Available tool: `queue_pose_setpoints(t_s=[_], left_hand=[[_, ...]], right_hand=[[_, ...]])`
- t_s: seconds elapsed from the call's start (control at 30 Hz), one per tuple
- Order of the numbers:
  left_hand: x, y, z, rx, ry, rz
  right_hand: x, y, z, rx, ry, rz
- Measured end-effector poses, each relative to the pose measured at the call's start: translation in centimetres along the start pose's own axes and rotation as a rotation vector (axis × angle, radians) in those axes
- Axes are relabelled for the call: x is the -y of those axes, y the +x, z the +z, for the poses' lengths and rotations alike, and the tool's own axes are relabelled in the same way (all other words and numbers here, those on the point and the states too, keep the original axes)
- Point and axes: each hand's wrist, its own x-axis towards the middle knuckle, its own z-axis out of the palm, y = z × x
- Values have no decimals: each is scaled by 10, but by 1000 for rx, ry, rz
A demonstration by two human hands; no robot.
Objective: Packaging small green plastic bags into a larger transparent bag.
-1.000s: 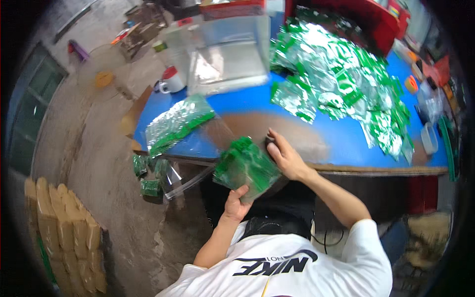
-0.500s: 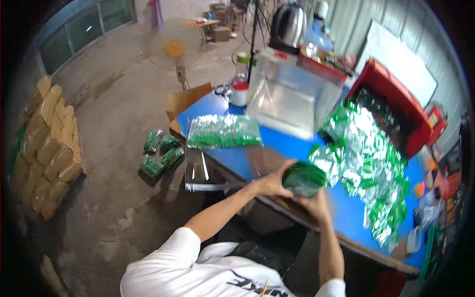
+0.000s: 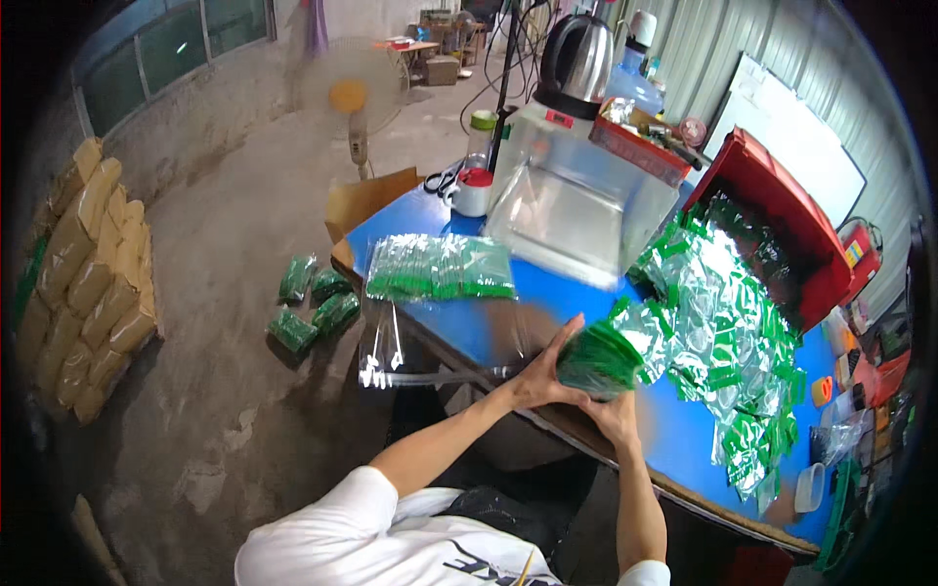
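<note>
Between my two hands, over the near edge of the blue table, is a thick stack of green and clear plastic packets. My left hand grips the stack's left side, its fingers stretched up along it. At the lower right my right hand holds the stack, fingers partly hidden behind it. To the left, a row of similar green packets lies inside a large clear bag whose open end hangs past the table edge. A big loose heap of green packets covers the table's right side.
A red bin lies tipped behind the heap. At the back stand a clear plastic box, a kettle and a mug. Bundled green packs rest on the floor; brown parcels are piled at far left.
The packet stack has tilted slightly between my hands, showing more of its green edges. My hands stay around it, and the view has shifted a little.
</note>
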Motion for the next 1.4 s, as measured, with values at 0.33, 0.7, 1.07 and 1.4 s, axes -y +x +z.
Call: queue_pose_setpoints(t_s=[0.33, 0.7, 1.07, 1.4], left_hand=[[1, -4, 2, 29, 26, -14], [-16, -14, 4, 162, 14, -114], [-70, -84, -3, 166, -220, -827], [-93, -128, -8, -137, -866, -452]], right_hand=[[-10, -11, 6, -26, 99, -50], [62, -33, -1, 97, -184, 54], [71, -92, 51, 639, 1490, 918], [88, -88, 30, 237, 341, 272]])
